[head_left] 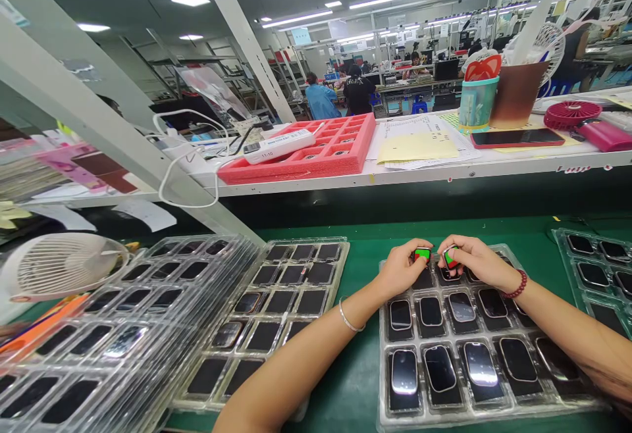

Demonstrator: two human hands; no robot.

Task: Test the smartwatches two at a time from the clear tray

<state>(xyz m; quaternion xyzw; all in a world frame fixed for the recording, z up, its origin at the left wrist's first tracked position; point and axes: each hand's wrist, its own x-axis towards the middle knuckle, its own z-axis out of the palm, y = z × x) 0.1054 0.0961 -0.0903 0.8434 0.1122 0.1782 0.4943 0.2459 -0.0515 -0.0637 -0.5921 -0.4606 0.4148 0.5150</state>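
Observation:
My left hand (402, 266) pinches a small strapless smartwatch (422, 254) whose lit screen shows green and red. Close beside it, my right hand (473, 259) grips a second smartwatch (450, 256), also lit green and red. Both are held above the far edge of a clear plastic tray (395, 416). Rows of dark-screened watches, such as a silver-rimmed one (404, 372), lie in its pockets. My right forearm crosses over the tray's right side and covers some pockets.
Left of my arm lies another clear tray (340, 268) with mostly black pockets, beside a tall tray stack (162, 328). A further tray (587, 288) is at far right. Above the green bench, a shelf (296, 186) carries a red foam tray (345, 156), papers and a phone (517, 137).

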